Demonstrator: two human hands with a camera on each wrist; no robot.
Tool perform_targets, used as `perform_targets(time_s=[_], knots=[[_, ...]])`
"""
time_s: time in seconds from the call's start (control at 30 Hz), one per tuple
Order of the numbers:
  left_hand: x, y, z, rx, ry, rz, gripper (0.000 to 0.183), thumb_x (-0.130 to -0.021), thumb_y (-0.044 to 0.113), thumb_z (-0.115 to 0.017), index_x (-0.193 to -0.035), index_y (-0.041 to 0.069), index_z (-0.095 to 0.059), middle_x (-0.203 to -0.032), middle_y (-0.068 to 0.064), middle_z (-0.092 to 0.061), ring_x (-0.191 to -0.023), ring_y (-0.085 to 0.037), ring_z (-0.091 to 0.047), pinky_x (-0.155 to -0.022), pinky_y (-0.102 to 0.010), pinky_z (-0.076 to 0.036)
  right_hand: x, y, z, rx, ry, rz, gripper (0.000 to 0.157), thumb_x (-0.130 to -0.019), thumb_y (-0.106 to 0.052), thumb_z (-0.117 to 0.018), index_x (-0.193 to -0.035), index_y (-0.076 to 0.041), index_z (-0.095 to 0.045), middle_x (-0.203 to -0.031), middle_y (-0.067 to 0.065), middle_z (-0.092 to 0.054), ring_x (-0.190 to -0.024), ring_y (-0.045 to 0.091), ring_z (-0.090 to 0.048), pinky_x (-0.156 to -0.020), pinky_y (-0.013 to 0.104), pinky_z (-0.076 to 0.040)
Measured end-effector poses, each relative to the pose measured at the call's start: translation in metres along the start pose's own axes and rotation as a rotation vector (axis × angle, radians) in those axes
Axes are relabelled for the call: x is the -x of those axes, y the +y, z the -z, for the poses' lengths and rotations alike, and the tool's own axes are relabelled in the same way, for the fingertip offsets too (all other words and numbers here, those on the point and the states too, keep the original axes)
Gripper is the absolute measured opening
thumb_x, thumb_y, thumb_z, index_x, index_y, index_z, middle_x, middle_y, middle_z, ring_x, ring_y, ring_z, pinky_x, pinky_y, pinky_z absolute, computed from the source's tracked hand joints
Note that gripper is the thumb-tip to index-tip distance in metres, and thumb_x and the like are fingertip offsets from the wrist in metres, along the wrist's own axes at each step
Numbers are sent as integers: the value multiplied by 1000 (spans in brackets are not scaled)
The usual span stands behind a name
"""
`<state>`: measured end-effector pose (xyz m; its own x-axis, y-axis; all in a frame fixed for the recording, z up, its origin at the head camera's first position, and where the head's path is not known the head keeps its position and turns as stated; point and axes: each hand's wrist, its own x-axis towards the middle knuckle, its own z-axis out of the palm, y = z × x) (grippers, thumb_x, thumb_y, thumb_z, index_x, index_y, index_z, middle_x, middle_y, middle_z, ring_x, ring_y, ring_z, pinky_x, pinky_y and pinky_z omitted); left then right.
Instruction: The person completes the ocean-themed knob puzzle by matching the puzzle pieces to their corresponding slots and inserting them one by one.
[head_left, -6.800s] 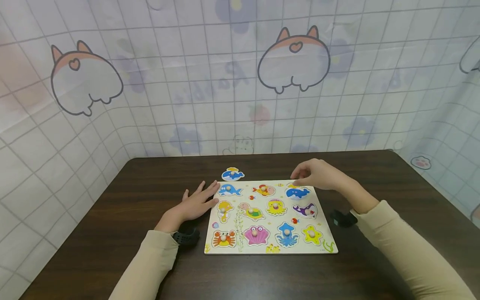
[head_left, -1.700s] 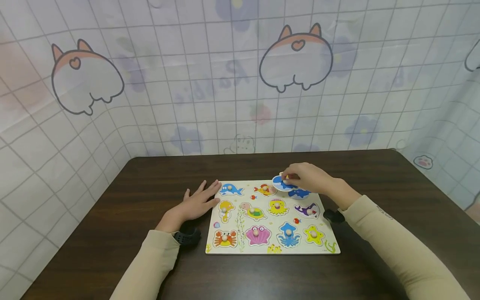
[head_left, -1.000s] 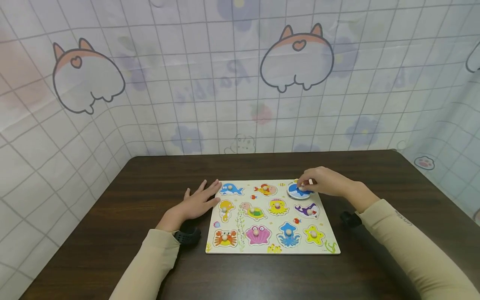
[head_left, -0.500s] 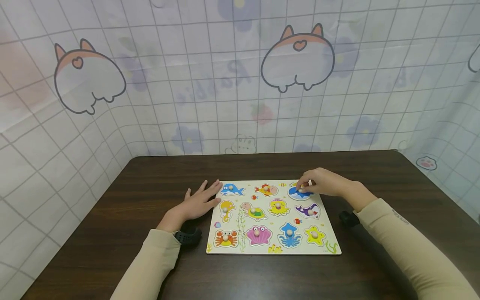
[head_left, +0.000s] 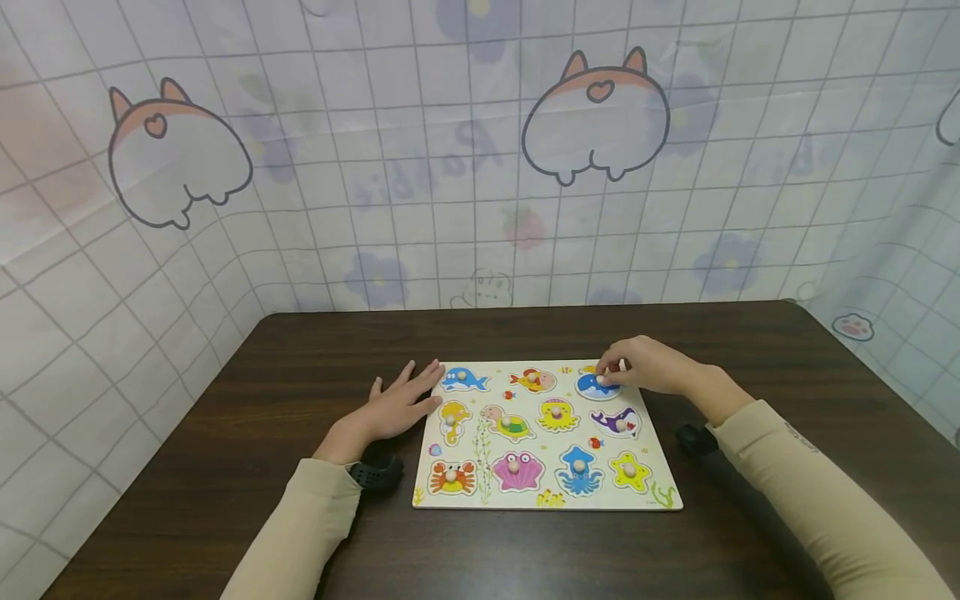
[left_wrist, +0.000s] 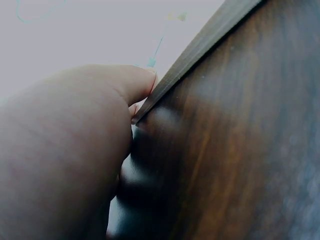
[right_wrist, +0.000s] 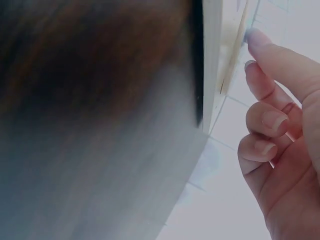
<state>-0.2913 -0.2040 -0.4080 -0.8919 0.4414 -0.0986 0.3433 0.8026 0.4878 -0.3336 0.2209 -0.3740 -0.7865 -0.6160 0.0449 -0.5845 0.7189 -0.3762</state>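
Note:
A wooden knob puzzle board (head_left: pixel 517 501) lies on the table, its recesses holding sea-animal pieces. My left hand (head_left: pixel 390 408) rests with fingers spread at the board's left edge, the fingertips on its upper left corner. In the left wrist view the thumb (left_wrist: pixel 137 82) touches that edge. At the board's upper right, my right hand (head_left: pixel 652 365) pinches the knob of the blue whale puzzle piece (head_left: pixel 587 387), which lies level in its outline. The right wrist view shows the right thumb (right_wrist: pixel 280 60) and index finger close together at the board, the other fingers curled.
Around the whale piece sit a purple whale piece (head_left: pixel 606 419), a yellow octopus piece (head_left: pixel 549 422) and a red-and-yellow fish piece (head_left: pixel 546 383). The dark wooden table (head_left: pixel 337 350) backs onto a patterned cloth (head_left: pixel 420 225). Each wrist wears a dark strap (head_left: pixel 367 476).
The whale piece lay behind the board's upper left; my right hand has carried it right and lowered it into the upper right outline. My left hand stays in place.

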Motion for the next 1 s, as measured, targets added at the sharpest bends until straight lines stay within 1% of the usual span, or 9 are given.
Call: perform_targets(time_s=[0.5, 0.6, 0.67, 0.73, 0.8, 0.93, 1.0], knots=[[-2, 5, 1, 1, 1, -1, 66, -111, 40, -45, -166, 15, -19, -171, -7, -10, -156, -39, 4, -111, -74, 11, 2, -2, 1, -27, -16, -37, 15, -96, -16, -75, -108, -8, -77, -87, -3, -64, -81, 16, -56, -72, 33, -50], [-2, 6, 0, 2, -3, -2, 66, -111, 40, -45, -166, 15, -19, -171, -7, -10, -156, -39, 4, -112, -74, 11, 4, -2, 2, -39, -19, -47, 19, -96, -17, -75, -113, -7, -76, -89, -2, -63, -82, 17, -56, -72, 33, -50], [-2, 7, 0, 6, -4, -7, 66, -111, 40, -44, -166, 15, -19, -171, -7, -10, -156, -39, 4, -111, -74, 11, 7, -2, 3, -54, -5, -58, 24, -95, -17, -75, -117, -7, -75, -91, -1, -63, -83, 18, -56, -72, 33, -50], [-2, 7, 0, 8, -2, -8, 66, -111, 39, -44, -166, 15, -19, -171, -8, -10, -156, -39, 4, -111, -74, 12, 9, -1, 4, -72, 24, -72, 29, -95, -18, -76, -122, -5, -73, -91, 0, -63, -83, 18, -56, -71, 34, -49], [-1, 6, 0, 13, 0, -8, 65, -111, 39, -45, -166, 15, -19, -171, -8, -9, -156, -39, 5, -111, -74, 13, 13, -1, 5, -80, 72, -81, 33, -96, -18, -75, -125, -3, -71, -92, 0, -64, -81, 18, -55, -70, 34, -50], [-1, 5, 2, 34, 14, -6, 65, -111, 40, -44, -166, 14, -19, -171, -10, -8, -155, -40, 4, -111, -74, 12, 21, 1, 9, -63, 205, -75, 32, -98, -14, -72, -127, 1, -69, -97, 5, -68, -81, 20, -58, -74, 38, -53], [-1, 4, 4, 44, 32, 3, 65, -111, 40, -43, -166, 13, -19, -171, -11, -7, -155, -39, 5, -111, -75, 11, 26, 2, 11, -55, 271, -70, 32, -99, -13, -70, -128, 1, -68, -105, 9, -70, -87, 23, -61, -78, 43, -55]])
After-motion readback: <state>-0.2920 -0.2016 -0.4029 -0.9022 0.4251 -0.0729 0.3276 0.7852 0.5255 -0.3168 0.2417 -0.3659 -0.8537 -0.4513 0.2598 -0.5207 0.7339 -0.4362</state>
